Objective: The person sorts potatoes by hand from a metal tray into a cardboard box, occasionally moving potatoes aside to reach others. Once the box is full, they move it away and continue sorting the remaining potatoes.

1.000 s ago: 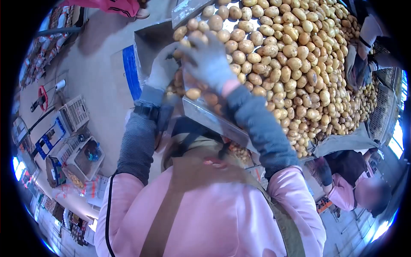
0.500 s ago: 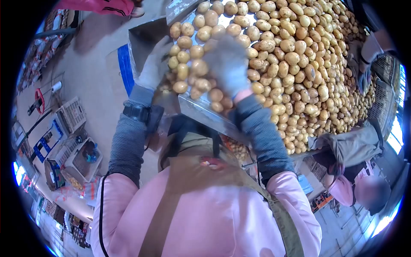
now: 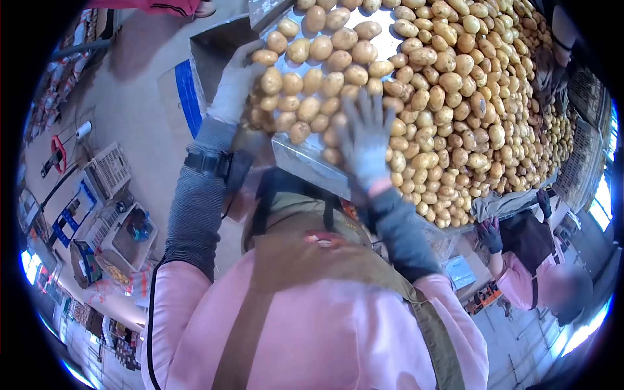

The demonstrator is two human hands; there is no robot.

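Two gloved hands at a potato heap.
Right hand (image 3: 365, 140) lies flat and released, fingers splayed, on oval potatoes (image 3: 455, 65) spreading beyond its fingertips, long axes mixed. Left hand (image 3: 235, 88) cups the heap's edge above the tabletop (image 3: 302, 166); grip unclear.

Tan potatoes (image 3: 416, 78) — grey gloves, pink sleeves

On metal table (image 3: 305, 166), potatoes (image 3: 448, 84) packed tight; bare patches only near its left end. Open floor (image 3: 143, 123) left of table. At right edge, co-worker's gloved hand (image 3: 489, 234).
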